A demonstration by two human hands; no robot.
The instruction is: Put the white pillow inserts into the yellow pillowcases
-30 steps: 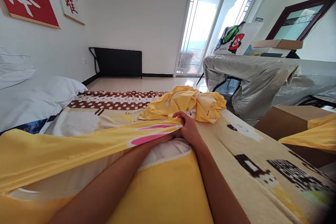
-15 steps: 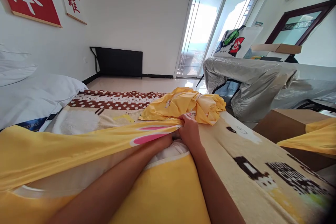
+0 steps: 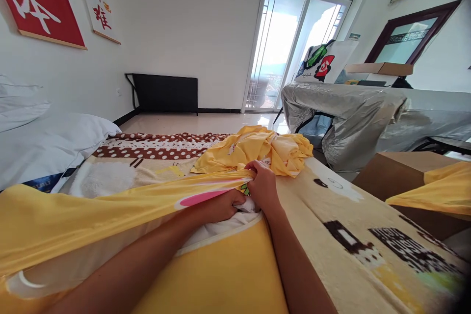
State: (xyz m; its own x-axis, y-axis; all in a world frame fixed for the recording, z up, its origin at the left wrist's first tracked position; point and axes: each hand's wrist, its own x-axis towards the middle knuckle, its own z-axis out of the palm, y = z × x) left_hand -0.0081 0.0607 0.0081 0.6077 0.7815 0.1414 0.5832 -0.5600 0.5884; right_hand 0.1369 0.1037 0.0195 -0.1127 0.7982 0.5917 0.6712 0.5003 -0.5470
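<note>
A yellow fabric cover (image 3: 121, 211) with pink rabbit-ear shapes stretches across the bed from the left. My right hand (image 3: 264, 185) pinches its far end, fingers closed around the gathered cloth. Just left of it, my left hand (image 3: 224, 205) is closed on white cloth (image 3: 217, 228); its forearm passes under the raised yellow layer. A light border separates the white cloth from another yellow panel (image 3: 221, 270) between my forearms. Some of my left fingers are hidden in the folds. A crumpled yellow cloth (image 3: 257, 147) lies just beyond both hands.
A patterned beige blanket (image 3: 312, 225) covers the bed. White pillows (image 3: 66, 142) lie at the left. At the right stand a cardboard box (image 3: 390, 176) with yellow cloth over it and furniture under silvery plastic sheeting (image 3: 342, 108). A black folded panel (image 3: 165, 93) leans against the wall.
My left hand has drawn back a little to the left and shows more clearly, with more white cloth exposed beneath it. My right hand keeps its hold; the view has shifted slightly.
</note>
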